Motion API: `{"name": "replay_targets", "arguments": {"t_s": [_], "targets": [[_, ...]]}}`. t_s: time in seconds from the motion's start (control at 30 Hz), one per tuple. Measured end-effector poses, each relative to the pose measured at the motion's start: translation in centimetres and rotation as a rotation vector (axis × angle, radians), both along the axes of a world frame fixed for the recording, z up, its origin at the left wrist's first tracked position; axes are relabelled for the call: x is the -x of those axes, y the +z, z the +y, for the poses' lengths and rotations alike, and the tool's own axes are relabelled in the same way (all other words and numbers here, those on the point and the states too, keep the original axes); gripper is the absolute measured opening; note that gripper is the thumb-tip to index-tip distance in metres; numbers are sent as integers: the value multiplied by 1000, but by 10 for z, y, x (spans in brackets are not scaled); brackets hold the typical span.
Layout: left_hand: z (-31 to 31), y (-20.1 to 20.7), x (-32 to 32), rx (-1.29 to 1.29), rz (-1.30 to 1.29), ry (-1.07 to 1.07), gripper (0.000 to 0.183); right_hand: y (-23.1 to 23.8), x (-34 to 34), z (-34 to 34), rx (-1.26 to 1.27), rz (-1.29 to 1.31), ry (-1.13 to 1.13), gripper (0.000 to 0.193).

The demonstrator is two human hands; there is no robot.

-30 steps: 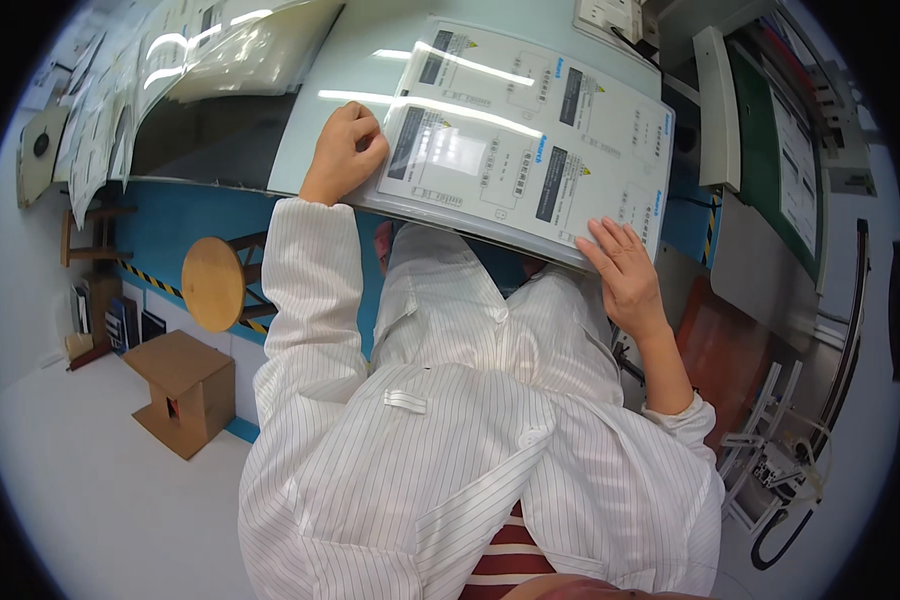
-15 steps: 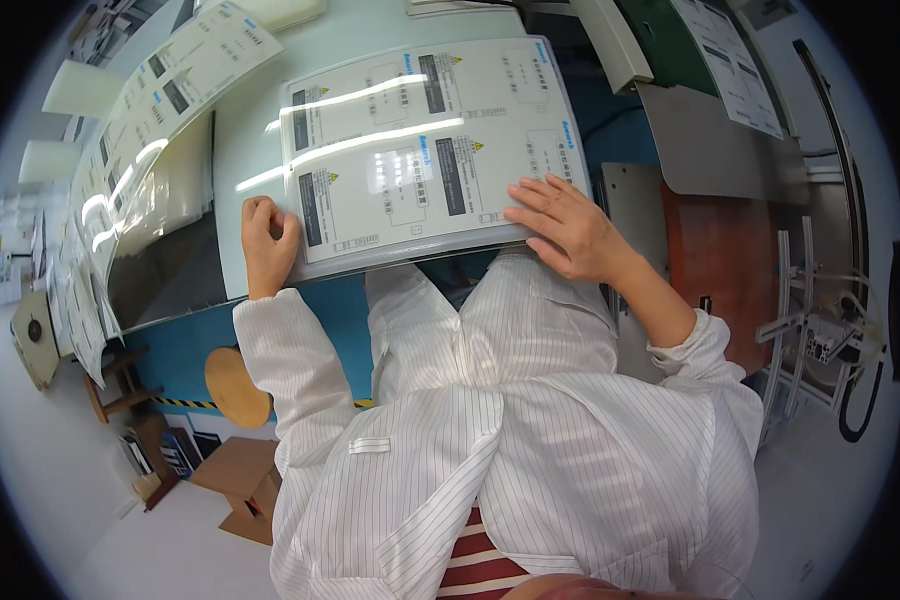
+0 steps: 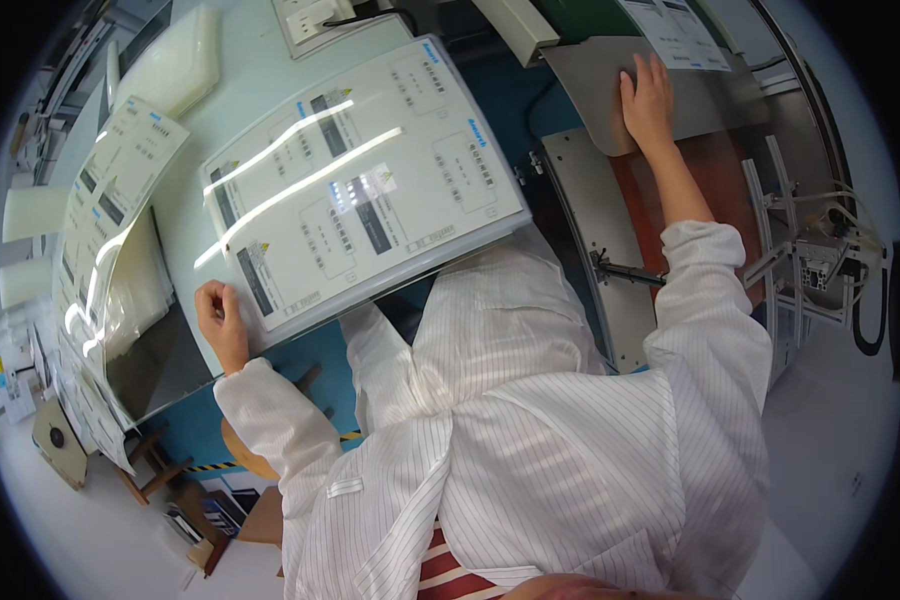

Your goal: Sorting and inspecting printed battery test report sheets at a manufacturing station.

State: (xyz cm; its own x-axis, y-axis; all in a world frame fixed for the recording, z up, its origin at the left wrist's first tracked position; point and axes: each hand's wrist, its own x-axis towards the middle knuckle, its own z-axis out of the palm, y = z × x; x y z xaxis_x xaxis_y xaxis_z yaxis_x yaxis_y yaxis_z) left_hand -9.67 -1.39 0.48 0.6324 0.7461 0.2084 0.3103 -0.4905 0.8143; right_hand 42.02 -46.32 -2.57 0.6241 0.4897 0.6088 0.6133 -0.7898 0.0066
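Observation:
A large glossy white sheet (image 3: 360,190) printed with rows of labels lies flat on the pale green table (image 3: 185,185). My left hand (image 3: 220,315) rests at its near left corner, fingers curled against the sheet's edge. My right hand (image 3: 648,95) is stretched far to the right, lying flat and open on a grey curved plate (image 3: 590,85) by the conveyor. It holds nothing. Both arms are in a white striped coat.
Another label sheet (image 3: 120,180) and a curled glossy stack (image 3: 120,300) lie at the left. A white power strip (image 3: 315,18) sits at the table's far edge. A metal frame with cables (image 3: 820,250) stands at the right. A wooden stool (image 3: 260,465) is below.
My right hand has left the big sheet's right edge and reached out to the grey plate at the right. The view has swung right; my left hand stays at the sheet's corner.

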Motion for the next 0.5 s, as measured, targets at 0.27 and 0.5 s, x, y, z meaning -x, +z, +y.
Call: {"name": "replay_targets", "arguments": {"t_s": [0.27,0.5], "targets": [[7,-16,10,83,-69,87,13,-7,-72,-1,-73,64,-354,45],[5,-14,9,41,-41,128,14,2,-91,4,-83,154,-440,48]]}}
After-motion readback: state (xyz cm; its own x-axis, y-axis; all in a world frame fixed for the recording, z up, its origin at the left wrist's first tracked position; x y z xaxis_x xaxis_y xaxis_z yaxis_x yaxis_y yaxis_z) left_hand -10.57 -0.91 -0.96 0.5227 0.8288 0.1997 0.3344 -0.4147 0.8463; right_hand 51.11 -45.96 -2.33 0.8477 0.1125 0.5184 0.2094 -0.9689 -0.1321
